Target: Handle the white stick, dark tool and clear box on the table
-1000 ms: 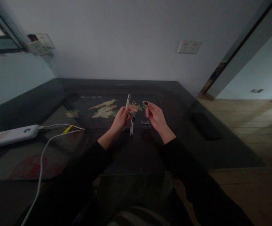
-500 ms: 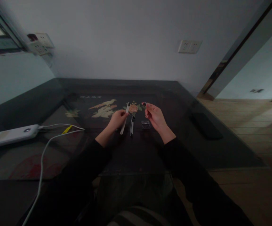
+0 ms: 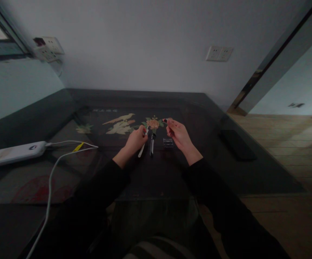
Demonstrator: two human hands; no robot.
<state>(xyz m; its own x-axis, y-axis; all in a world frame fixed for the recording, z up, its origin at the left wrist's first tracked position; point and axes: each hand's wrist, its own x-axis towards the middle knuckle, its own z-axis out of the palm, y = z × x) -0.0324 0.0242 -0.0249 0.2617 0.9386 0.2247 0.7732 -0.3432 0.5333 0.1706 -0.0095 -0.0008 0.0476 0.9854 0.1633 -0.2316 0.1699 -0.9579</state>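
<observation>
My left hand [image 3: 136, 139] is closed, with a slim white stick-like handle [image 3: 141, 150] pinched between thumb and fingers. The handle slants, its lower end near the table and its upper end beyond my fingertips. To the right, my right hand [image 3: 178, 133] is raised and closed, its thumb and forefinger pinching a small dark piece [image 3: 165, 120] too small to name. Between the hands a thin black-and-white tool [image 3: 152, 145] lies on the table. Just left of my right wrist sits a small clear case [image 3: 168, 142] with dark lines in it.
The dark glossy table [image 3: 156, 180] shows a printed bird and flower. A white power bank [image 3: 15, 154] with a white cable [image 3: 50, 183] lies on the left. At the right is a flat black object [image 3: 237, 144]. Behind the table stands a wall with sockets [image 3: 219, 53].
The white handle's upper end has dropped lower, and my left hand has shifted slightly to the right. My right hand keeps nearly the same place and still pinches the small dark piece.
</observation>
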